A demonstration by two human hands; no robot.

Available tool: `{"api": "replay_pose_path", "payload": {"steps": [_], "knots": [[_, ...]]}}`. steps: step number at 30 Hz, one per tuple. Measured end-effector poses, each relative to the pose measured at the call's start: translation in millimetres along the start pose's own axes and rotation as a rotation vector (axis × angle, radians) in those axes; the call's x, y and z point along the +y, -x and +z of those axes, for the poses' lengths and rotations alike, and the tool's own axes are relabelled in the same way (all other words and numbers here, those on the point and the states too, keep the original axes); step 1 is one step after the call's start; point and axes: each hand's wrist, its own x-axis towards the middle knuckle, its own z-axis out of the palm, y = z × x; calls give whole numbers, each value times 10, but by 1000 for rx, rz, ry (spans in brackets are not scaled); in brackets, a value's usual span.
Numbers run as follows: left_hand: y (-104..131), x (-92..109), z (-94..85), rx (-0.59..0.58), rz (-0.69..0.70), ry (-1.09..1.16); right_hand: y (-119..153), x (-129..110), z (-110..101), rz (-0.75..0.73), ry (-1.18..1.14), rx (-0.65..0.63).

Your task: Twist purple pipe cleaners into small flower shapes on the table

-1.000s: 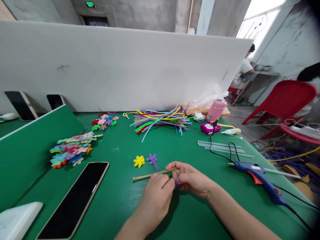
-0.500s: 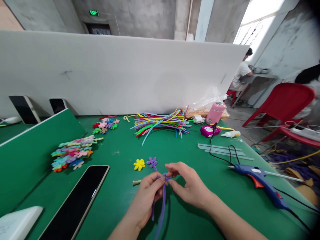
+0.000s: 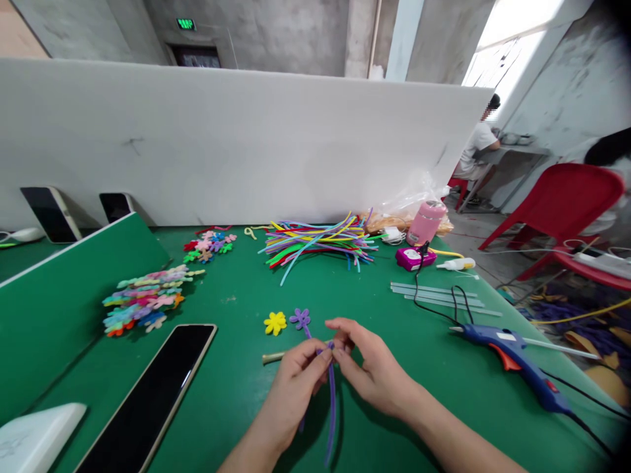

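Purple pipe cleaner is pinched between my two hands, its loose ends hanging toward the table's near edge. My left hand grips it with thumb and fingertips. Thumb and index finger of my right hand close on the same spot, where small purple loops partly show. Just beyond my fingers lies a purple pipe-cleaner flower with a stem running toward my left hand. Beside it sits a yellow flower. A short tan stick pokes out from behind my left hand.
A heap of coloured pipe cleaners lies at the back. Finished flowers are stacked left, near a phone. On the right are a blue glue gun with cords, glue sticks, a magenta device and a pink bottle.
My right thumb and fingers have closed in on the purple pipe cleaner beside my left fingertips. Both hands shifted slightly, and the hanging end swung right.
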Motion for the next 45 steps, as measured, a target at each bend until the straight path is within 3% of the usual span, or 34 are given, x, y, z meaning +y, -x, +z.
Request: {"api": "replay_pose_path", "payload": {"steps": [6, 10, 12, 18, 22, 30, 37, 41, 45], "knots": [[25, -31, -12, 3, 440, -515, -59, -1, 40, 391, -589, 18], [21, -69, -14, 14, 582, -616, -93, 4, 65, 596, -848, 27], [9, -73, -10, 47, 518, -570, -98, 14, 70, 620, -860, 50], [-10, -28, 25, 106, 95, -160, -110, 43, 54, 608, -793, 89], [3, -2, 53, 81, -36, 16, -113, 22, 83, 534, -808, 85], [-8, -54, 59, 83, -111, 168, -98, 10, 124, 488, -821, 114], [-17, -47, 53, -41, -55, 278, -132, 59, 54, 432, -742, 233], [-15, -61, 60, 40, -65, 191, -126, 104, 63, 408, -700, 232], [3, -47, 55, 191, 42, 0, -103, 123, 84, 368, -645, 238]]}}
